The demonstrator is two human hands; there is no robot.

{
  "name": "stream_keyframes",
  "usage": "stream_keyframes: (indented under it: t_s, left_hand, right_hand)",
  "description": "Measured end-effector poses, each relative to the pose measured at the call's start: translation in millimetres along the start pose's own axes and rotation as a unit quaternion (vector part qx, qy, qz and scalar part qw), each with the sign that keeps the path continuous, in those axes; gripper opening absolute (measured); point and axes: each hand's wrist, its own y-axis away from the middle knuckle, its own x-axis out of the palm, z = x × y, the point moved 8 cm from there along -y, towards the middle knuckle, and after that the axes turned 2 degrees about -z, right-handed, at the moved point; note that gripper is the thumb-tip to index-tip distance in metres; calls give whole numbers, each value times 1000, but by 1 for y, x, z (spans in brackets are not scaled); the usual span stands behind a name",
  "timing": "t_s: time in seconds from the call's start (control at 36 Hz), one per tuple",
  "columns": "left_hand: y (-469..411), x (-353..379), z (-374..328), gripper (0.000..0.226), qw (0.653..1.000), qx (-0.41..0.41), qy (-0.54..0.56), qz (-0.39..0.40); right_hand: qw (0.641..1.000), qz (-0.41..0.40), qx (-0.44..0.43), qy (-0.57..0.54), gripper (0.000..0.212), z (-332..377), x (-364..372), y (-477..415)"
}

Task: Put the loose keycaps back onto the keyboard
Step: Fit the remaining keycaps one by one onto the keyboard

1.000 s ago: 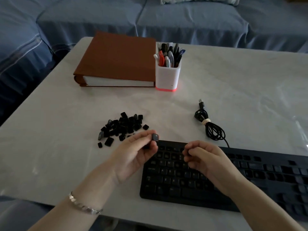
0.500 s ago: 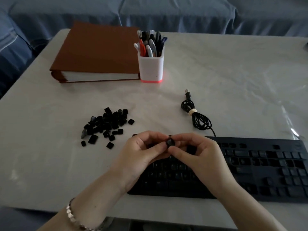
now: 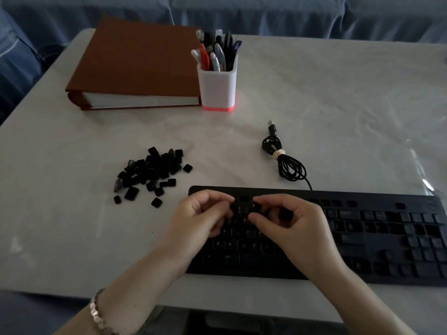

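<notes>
A black keyboard lies along the near edge of the table, with several sockets bare. A pile of loose black keycaps sits to its left. Both hands hover over the keyboard's upper-left corner. My left hand pinches a small black keycap between thumb and forefinger. My right hand is just to the right of it, thumb and forefinger curled toward the keycap. In this dim light I cannot tell whether they hold anything.
The keyboard's coiled USB cable lies behind it. A white pen cup and a brown binder stand at the back left. A blue sofa runs behind the white table.
The hands, which met on the keycap half a second ago, have drawn slightly apart and lowered over the keyboard's top-left rows. The camera has tilted a little.
</notes>
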Motion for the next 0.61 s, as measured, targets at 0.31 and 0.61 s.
stream_keyframes:
  t_s: [0.31, 0.61]
  left_hand:
    - [-13, -68, 27, 10, 965, 43, -213, -150]
    - [-12, -52, 35, 42, 945, 68, -292, -135]
  right_hand:
    - [992, -24, 31, 118, 29, -44, -38, 8]
    - [973, 49, -66, 217, 27, -47, -8, 23]
